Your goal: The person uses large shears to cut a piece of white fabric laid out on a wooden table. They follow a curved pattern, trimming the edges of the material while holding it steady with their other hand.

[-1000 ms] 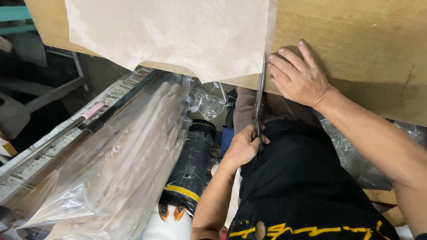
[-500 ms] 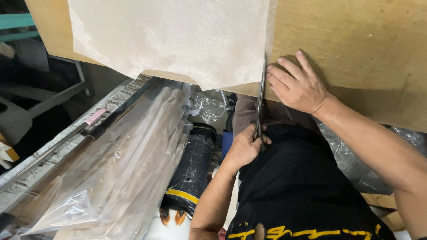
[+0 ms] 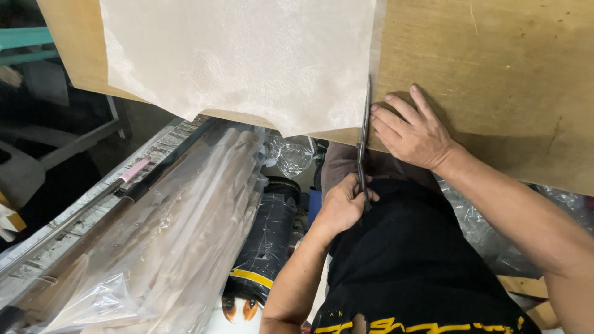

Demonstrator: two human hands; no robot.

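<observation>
Plastic-wrapped rolls [image 3: 154, 247] at left. Pale fabric [image 3: 247, 62] lies on board [image 3: 495, 62]. Left hand [image 3: 343, 204] clamped on scissors [image 3: 364, 133] at fabric's right edge. Right hand [image 3: 414, 130] flat, fingers spread, pressing board beside blades.

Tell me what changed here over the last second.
Very little. The left hand keeps gripping the scissors, blades along the sheer fabric's right edge. The right hand stays flat on the wooden board. Only the camera view drifted slightly.
</observation>
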